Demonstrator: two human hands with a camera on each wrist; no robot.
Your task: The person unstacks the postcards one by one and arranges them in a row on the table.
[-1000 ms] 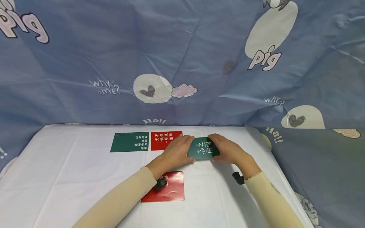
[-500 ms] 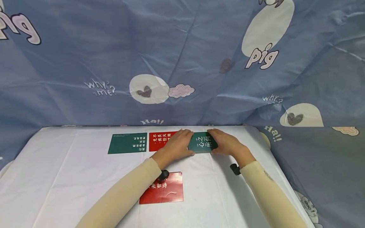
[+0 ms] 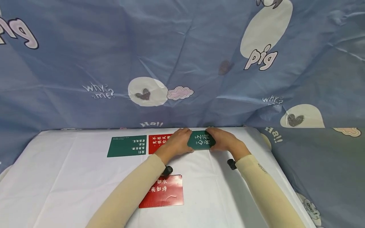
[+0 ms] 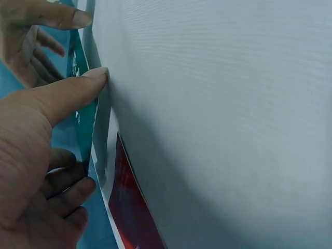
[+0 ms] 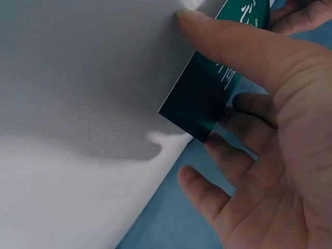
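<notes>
Both hands hold one green card (image 3: 201,140) near the far edge of the white table (image 3: 71,183), right of its middle. The left hand (image 3: 178,142) pinches one end and the right hand (image 3: 225,141) the other, each with thumb on the near side and fingers curled to the far side. Gripping both ends probably keeps it level and leaves its printed face uncovered. The row along the far edge, with a red card (image 3: 156,143) just left and a larger green card (image 3: 126,146) beyond, suggests deliberate alignment. Another red card (image 3: 166,193) lies nearer the person, partly behind the left sleeve (image 3: 128,193). Contact beneath the held card is unclear.
</notes>
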